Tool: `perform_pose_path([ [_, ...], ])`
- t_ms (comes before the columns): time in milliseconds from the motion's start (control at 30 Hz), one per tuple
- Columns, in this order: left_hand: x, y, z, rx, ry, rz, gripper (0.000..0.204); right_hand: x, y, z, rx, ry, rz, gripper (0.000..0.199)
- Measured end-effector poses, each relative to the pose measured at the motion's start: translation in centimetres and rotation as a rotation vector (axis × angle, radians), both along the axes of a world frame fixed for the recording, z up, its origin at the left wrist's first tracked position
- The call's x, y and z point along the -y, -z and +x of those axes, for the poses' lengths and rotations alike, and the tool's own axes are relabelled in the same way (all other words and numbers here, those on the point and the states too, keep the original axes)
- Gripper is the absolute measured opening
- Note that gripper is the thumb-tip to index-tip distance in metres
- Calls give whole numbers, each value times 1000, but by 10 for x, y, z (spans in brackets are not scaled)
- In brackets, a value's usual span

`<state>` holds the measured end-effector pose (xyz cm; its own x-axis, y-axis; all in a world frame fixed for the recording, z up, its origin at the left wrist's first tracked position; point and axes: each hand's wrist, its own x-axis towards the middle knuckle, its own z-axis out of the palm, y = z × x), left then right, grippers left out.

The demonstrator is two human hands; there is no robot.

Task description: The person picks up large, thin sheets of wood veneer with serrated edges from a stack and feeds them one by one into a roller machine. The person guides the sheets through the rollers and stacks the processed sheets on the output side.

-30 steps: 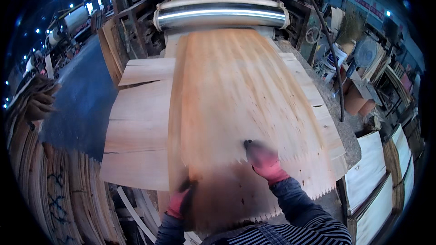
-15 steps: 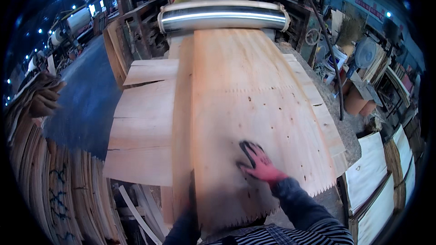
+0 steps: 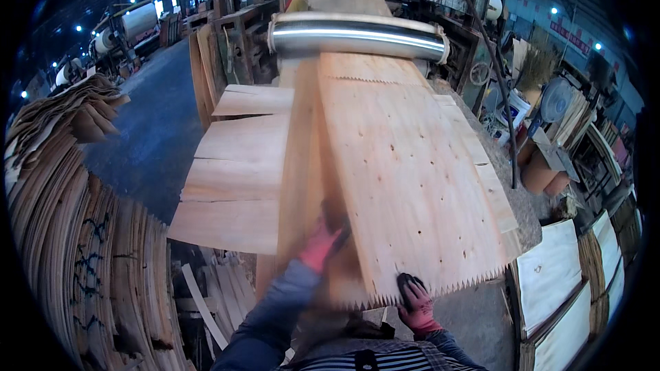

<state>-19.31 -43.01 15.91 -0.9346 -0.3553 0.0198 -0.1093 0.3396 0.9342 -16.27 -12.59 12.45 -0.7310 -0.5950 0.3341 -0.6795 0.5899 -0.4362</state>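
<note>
**Hands on the Big Thin Wood Sheet**

Our left hand in its pink and black glove (image 3: pixel 324 239) lies flat on top of the wood, fingers spread a little and pressed down. It looks blurry, so we cannot tell more. It rests on the narrow pale sheet of thin wood (image 3: pixel 300 185) that peeks out beside the top one.

Far to the left we see a tall stack of curly, wavy thin wood sheets (image 3: pixel 75 233). Next to it is the dark grey floor (image 3: pixel 155 137). Then come the flat pale wood boards with cracks between them (image 3: pixel 237 178), lying side by side under our sheets.

In the middle is the big light brown sheet of thin wood with small knot holes and a zigzag edge (image 3: pixel 405 172). It lies long and flat, tilted a bit to one side. Its far end sits just under the shiny silver metal roller (image 3: pixel 357 33). Its near zigzag end is close to us.

Our right hand in its pink and black glove (image 3: pixel 412 299) pinches that zigzag edge, thumb on top and fingers curled under.

To the right are white flat panels (image 3: pixel 557 275) leaning near the grey stone table edge (image 3: pixel 512 185).
</note>
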Motion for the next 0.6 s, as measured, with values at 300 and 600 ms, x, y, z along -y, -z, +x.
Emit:
perform_pose_path([
  [300,78,236,46,224,241,-319,48,53,-97,-53,-231,-39,-20,42],
  [600,29,132,20,-13,-280,51,46,117,-57,-173,-302,-70,-37,41],
])
